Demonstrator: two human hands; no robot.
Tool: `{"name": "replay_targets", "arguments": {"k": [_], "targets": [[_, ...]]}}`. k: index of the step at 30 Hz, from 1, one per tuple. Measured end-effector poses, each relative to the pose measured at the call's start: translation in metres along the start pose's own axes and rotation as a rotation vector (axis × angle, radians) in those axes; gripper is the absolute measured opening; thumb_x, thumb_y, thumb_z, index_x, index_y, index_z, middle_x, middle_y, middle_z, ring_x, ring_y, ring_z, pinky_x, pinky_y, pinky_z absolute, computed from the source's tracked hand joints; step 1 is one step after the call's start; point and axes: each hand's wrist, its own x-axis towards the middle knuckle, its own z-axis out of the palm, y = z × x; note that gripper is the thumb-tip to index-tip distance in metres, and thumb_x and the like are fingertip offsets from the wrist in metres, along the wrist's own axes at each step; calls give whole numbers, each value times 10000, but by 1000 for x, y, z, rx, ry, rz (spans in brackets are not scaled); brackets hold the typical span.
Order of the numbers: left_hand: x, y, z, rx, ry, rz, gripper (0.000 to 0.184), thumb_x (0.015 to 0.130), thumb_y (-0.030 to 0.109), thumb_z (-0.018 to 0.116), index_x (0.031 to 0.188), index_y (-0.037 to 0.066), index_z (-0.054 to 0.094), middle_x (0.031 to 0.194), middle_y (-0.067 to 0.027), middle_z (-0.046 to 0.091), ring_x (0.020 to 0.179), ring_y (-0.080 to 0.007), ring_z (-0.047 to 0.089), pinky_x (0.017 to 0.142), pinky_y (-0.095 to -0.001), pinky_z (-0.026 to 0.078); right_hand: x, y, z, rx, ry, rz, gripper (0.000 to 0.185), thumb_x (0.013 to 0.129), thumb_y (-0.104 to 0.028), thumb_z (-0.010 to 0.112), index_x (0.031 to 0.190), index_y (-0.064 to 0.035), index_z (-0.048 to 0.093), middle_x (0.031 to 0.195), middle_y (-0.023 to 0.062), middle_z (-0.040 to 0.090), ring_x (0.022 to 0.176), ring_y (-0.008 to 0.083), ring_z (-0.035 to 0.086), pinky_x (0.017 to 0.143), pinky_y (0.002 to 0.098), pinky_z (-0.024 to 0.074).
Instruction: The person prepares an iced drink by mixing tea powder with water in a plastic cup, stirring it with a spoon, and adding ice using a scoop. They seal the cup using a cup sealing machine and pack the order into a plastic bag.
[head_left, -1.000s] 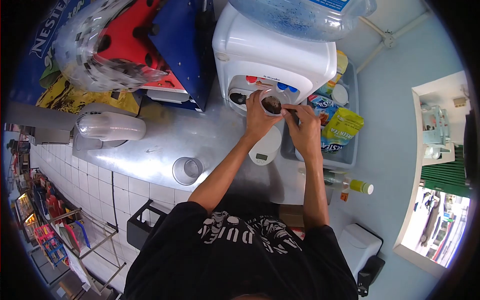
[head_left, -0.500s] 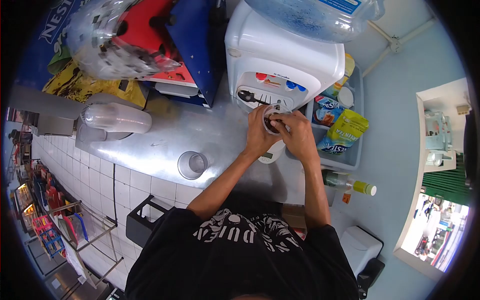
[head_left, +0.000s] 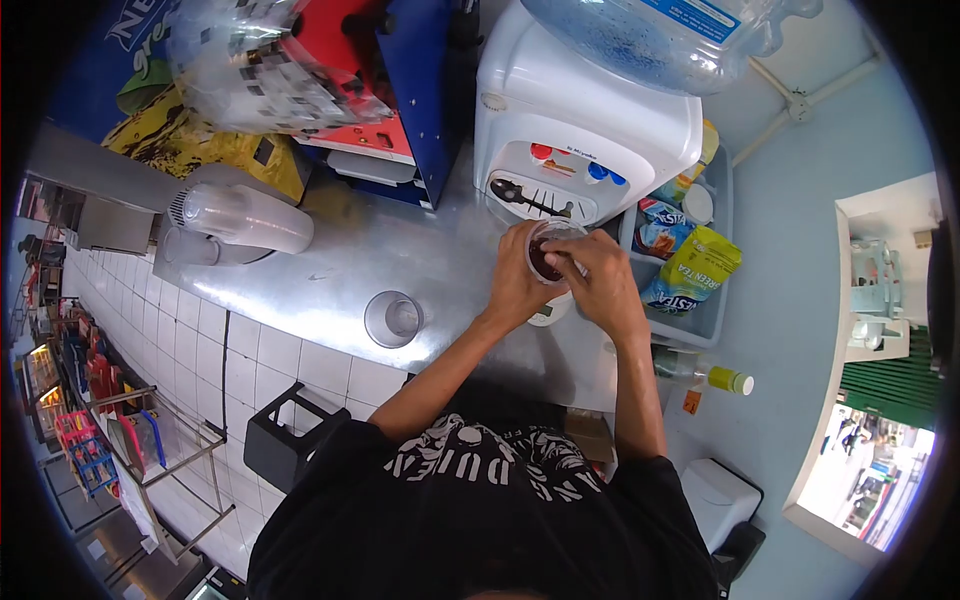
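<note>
My left hand (head_left: 515, 280) is wrapped around a clear plastic cup (head_left: 537, 232) with dark brown contents, held in front of the water dispenser (head_left: 640, 120). My right hand (head_left: 607, 285) is closed over the cup's rim, its fingertips pinched at the opening. Whatever they may grip is hidden. Below the hands, a white digital scale (head_left: 549, 314) shows in part on the metal counter (head_left: 300, 290). A black spoon (head_left: 512, 190) lies on the dispenser's drip tray. To the left of my forearm stands another clear cup (head_left: 394, 320).
A grey bin (head_left: 712, 325) on the right contains a green tea pouch (head_left: 700, 265) and other packets. Beside it lies a bottle with a yellow-green cap (head_left: 730, 380). Stacked clear cups (head_left: 250, 220) rest at the left, near a red and blue machine (head_left: 400, 120).
The view has shifted slightly, so the counter items appear farther right. The cup's mouth now faces me more, showing more of its dark contents. My right fingers remain at its rim.
</note>
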Motion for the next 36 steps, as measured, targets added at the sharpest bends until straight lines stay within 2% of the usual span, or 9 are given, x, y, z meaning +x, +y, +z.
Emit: {"name": "replay_targets", "arguments": {"k": [2, 9, 12, 18, 21, 27, 30, 32, 36], "targets": [[-1, 1, -3, 11, -3, 12, 792, 555, 209, 849, 1218, 24, 456, 1186, -156, 485, 1122, -340, 460, 951, -430, 400, -3, -9, -4, 18, -72, -86, 142, 786, -66, 680, 924, -40, 698, 828, 104, 679, 742, 260, 550, 681, 362, 460], [-7, 16, -12, -36, -29, -60, 817, 537, 200, 850, 1228, 32, 448, 1180, -158, 486, 1122, -344, 459, 956, -427, 397, -4, -18, -19, -234, -65, -64, 148, 786, -61, 677, 931, -35, 693, 814, 102, 671, 742, 267, 540, 669, 363, 455], [-8, 22, -15, -64, -30, -50, 822, 532, 189, 847, 1231, 32, 445, 1179, -156, 485, 1118, -343, 462, 956, -427, 397, -4, -19, -15, -181, 8, -121, 142, 791, -71, 676, 927, -37, 695, 803, 92, 669, 742, 266, 535, 683, 366, 454], [-10, 24, -24, -73, -34, -63, 819, 534, 185, 844, 1232, 27, 447, 1189, -157, 478, 1111, -338, 466, 957, -425, 396, -14, -39, -24, -2, -128, -82, 148, 783, -66, 687, 926, -33, 701, 824, 95, 680, 754, 266, 544, 703, 363, 460], [-12, 29, -28, -52, -29, -61, 832, 533, 196, 855, 1236, 20, 447, 1191, -155, 477, 1112, -335, 466, 962, -422, 394, -18, -41, -29, -148, -68, -71, 126, 773, -84, 685, 891, -41, 700, 830, 87, 682, 795, 272, 578, 758, 374, 463], [-15, 34, -38, -70, -9, -87, 863, 524, 191, 875, 1248, 10, 443, 1197, -152, 468, 1140, -324, 450, 980, -409, 385, -30, -60, -49, -6, 174, 27, 165, 789, -91, 705, 951, -59, 696, 817, 66, 685, 705, 195, 572, 679, 304, 458], [-13, 38, -46, -65, 2, -107, 867, 525, 183, 877, 1254, 10, 440, 1208, -152, 460, 1154, -318, 439, 991, -404, 380, -40, -50, -48, 130, 426, 151, 169, 811, -98, 714, 966, -37, 687, 798, 37, 686, 673, 124, 548, 640, 241, 427], [-12, 41, -52, -63, 14, -108, 869, 528, 182, 877, 1257, 9, 438, 1213, -151, 455, 1158, -316, 435, 997, -401, 378, -42, -42, -41, 523, 650, 316, 183, 859, -147, 690, 987, -18, 672, 796, 15, 670, 665, 80, 513, 626, 216, 396], [-14, 47, -70, -66, 66, -101, 864, 536, 182, 879, 1258, 12, 436, 1217, -148, 451, 1162, -306, 440, 999, -391, 383, -44, 4, -18, 975, 731, 397, 244, 900, -206, 645, 1065, -27, 634, 849, 22, 656, 663, 72, 509, 611, 214, 383]]}}
